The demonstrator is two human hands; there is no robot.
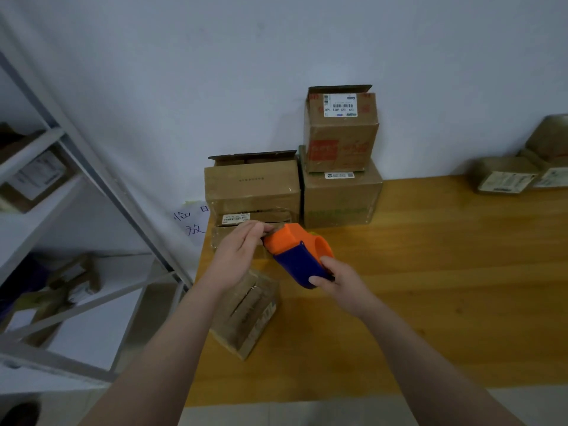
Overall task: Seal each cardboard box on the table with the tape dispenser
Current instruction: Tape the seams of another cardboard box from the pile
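Gripped the orange-and-blue plastic tape dispenser (299,255) in the right hand (339,284), above the glossy wooden counter (430,272). Pinched its front end with the left hand (238,256). Hovered over a small taped cardboard box (246,315) near stacked, open-flapped cartons (339,155).

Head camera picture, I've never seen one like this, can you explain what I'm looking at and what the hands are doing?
There is no machine here. The single picture comes from a camera worn on a person's head, looking down at their own bare arms. The right hand has its grip on the blue handle of an orange and blue tape dispenser. The left hand touches the dispenser's front end. Below the hands a small cardboard box lies on the wooden table. More stacked boxes stand against the wall behind, and a metal shelf is at the left.
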